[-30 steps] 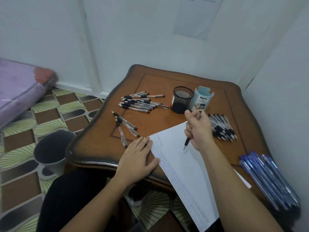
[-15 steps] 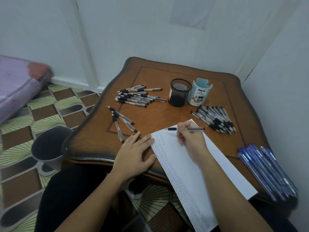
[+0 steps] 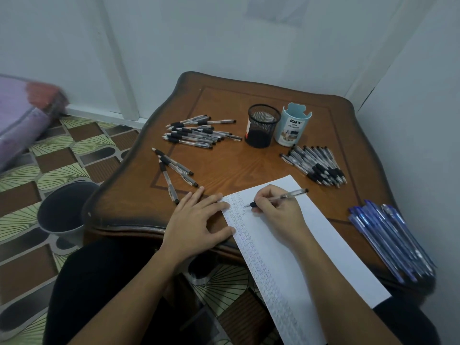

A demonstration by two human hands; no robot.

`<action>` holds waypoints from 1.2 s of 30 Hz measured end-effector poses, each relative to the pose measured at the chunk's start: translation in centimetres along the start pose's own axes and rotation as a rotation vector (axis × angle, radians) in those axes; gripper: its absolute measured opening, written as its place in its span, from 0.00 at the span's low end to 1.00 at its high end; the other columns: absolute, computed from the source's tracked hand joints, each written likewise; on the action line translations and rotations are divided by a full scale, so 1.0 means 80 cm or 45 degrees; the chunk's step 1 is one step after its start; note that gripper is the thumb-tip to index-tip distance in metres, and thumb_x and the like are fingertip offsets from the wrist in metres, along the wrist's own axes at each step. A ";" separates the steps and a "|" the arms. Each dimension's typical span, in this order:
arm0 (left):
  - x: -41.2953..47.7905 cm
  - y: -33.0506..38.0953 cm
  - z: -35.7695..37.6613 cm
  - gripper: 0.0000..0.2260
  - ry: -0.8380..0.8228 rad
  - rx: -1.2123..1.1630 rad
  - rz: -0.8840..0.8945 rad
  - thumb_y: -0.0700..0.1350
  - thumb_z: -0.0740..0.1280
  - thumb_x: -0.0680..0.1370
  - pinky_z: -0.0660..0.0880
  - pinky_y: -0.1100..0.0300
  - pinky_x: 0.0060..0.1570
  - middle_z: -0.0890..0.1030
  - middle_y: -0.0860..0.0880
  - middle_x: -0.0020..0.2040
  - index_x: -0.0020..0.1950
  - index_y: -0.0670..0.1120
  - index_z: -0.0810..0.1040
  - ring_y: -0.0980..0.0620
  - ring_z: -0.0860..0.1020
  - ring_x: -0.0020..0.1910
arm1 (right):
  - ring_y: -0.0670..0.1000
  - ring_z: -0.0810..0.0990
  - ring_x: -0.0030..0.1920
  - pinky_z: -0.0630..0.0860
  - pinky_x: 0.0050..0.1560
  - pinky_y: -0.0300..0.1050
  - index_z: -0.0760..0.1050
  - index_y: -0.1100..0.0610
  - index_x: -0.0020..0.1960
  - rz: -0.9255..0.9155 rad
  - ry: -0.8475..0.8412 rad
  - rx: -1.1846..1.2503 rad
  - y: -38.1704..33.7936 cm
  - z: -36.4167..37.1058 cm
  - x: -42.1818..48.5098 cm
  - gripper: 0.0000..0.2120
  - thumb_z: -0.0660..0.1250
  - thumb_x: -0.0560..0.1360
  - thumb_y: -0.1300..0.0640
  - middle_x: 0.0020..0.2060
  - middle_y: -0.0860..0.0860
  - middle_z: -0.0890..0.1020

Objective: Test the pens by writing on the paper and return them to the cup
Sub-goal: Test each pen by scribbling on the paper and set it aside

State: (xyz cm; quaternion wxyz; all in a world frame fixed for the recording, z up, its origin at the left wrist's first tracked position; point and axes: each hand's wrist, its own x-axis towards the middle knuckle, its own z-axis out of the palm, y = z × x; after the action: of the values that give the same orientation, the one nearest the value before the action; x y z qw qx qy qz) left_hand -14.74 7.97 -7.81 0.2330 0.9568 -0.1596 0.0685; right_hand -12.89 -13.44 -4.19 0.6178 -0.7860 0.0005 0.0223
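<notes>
The right hand [image 3: 276,210], at centre frame, grips a clear-barrelled pen [image 3: 288,195] between curled fingers and thumb. The pen tip meets the paper [image 3: 323,245] near its upper left corner, beside a column of small written marks running down the sheet's left margin. The paper lies slantwise from centre frame to lower right, overhanging the near edge of the wooden table [image 3: 224,100].

The left hand [image 3: 196,220] lies flat with fingers extended, palm on the table, fingertips touching the paper's left edge.

Above centre stands a black mesh cup [image 3: 263,125]; just to its right, a light blue organiser cup [image 3: 293,128]. Whether either contains pens cannot be told.

Loose pens lie in groups on the table: a pile [image 3: 199,133] left of the mesh cup, three pens [image 3: 174,170] below that pile, and a further pile [image 3: 318,165] below the blue cup. A bundle of blue pens [image 3: 388,237] lies at the right edge. A dark bucket [image 3: 64,207] stands on the floor at lower left.
</notes>
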 end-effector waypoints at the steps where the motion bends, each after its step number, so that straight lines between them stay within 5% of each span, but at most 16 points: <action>1: 0.000 0.001 0.000 0.30 0.005 -0.006 -0.002 0.74 0.56 0.70 0.48 0.54 0.75 0.68 0.62 0.72 0.66 0.62 0.74 0.52 0.55 0.77 | 0.49 0.82 0.39 0.77 0.41 0.39 0.77 0.58 0.39 0.003 -0.004 0.020 0.000 0.002 0.000 0.09 0.66 0.77 0.66 0.34 0.53 0.82; 10: -0.001 0.002 0.001 0.29 0.047 -0.017 -0.013 0.73 0.57 0.70 0.51 0.51 0.74 0.70 0.61 0.71 0.65 0.61 0.76 0.51 0.59 0.77 | 0.50 0.65 0.30 0.61 0.32 0.43 0.67 0.63 0.35 -0.025 0.024 -0.057 0.015 0.007 -0.007 0.13 0.68 0.76 0.64 0.26 0.53 0.69; 25: -0.002 0.003 0.001 0.28 0.052 -0.006 -0.012 0.73 0.57 0.70 0.52 0.51 0.73 0.71 0.61 0.70 0.64 0.60 0.76 0.51 0.60 0.76 | 0.46 0.63 0.29 0.60 0.29 0.37 0.63 0.62 0.33 -0.040 -0.005 -0.084 0.012 0.010 -0.005 0.16 0.67 0.76 0.65 0.27 0.52 0.64; 36: -0.003 0.003 0.002 0.27 0.082 -0.016 -0.006 0.71 0.59 0.70 0.56 0.48 0.72 0.73 0.60 0.69 0.63 0.59 0.78 0.49 0.62 0.75 | 0.51 0.67 0.32 0.64 0.34 0.44 0.65 0.63 0.35 -0.048 0.083 -0.039 0.019 0.007 -0.004 0.15 0.67 0.76 0.63 0.29 0.60 0.68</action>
State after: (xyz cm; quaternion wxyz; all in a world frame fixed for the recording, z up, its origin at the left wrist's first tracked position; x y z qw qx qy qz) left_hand -15.02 7.74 -7.89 0.2443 0.9530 -0.1500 0.0978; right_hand -13.31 -13.27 -5.79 0.6057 -0.7955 0.0053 -0.0149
